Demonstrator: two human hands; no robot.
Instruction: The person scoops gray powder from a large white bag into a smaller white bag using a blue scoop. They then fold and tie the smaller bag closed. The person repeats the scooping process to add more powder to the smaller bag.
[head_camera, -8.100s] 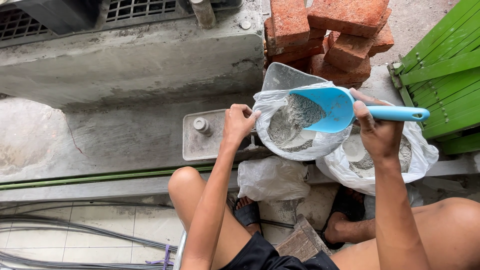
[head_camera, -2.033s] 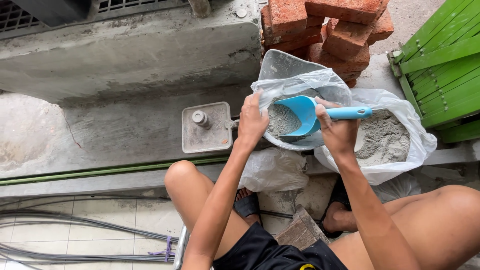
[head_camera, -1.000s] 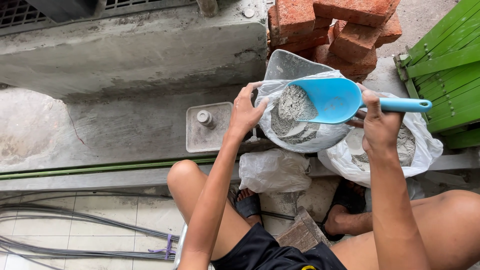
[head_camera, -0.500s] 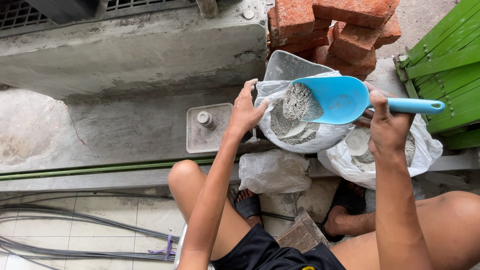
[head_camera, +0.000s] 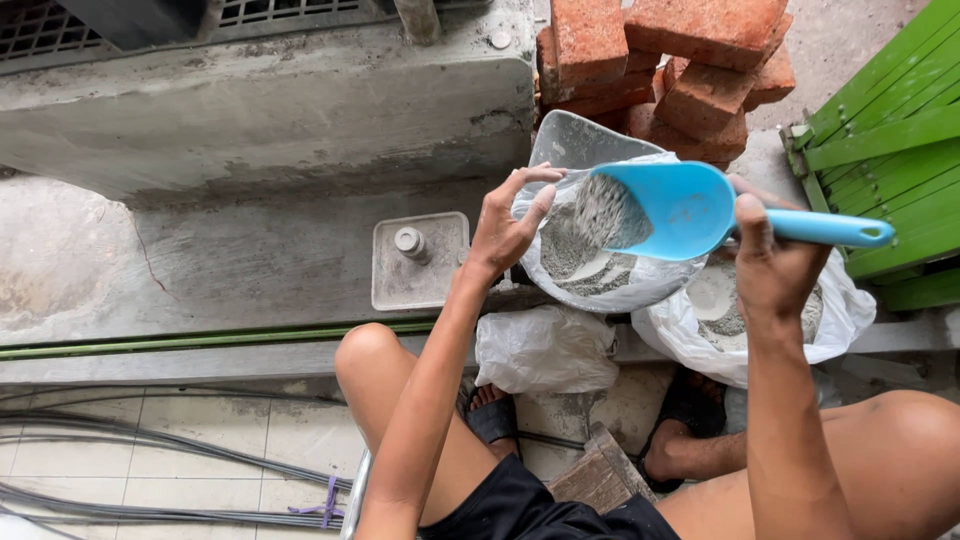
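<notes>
**Q:** What have the hands got right now?

**A:** From my feed, the right hand (head_camera: 775, 265) is wrapped tight around the handle of a blue plastic scoop (head_camera: 680, 208), which is tipped over a white plastic bag (head_camera: 600, 285) so that grey powder (head_camera: 600, 215) is sliding off its lip. The bag already has a layer of the same grey stuff at the bottom. The left hand (head_camera: 505, 225) pinches the bag's rim on the near side and holds the mouth open, fingers spread along the edge.

**Q:** And around that?

**A:** A second white bag (head_camera: 830, 320) sits just beside the first, under the right wrist, also with grey powder in it, though I can't really tell how full, since the arm covers most of it. A third, crumpled bag (head_camera: 545, 350) lies below, between the knees. A stack of red bricks (head_camera: 665, 60) stands behind the bags, a green slatted panel (head_camera: 890, 140) off to the right, and a grey metal plate with a bolt (head_camera: 418, 262) on the concrete ledge, left of the left hand.
</notes>
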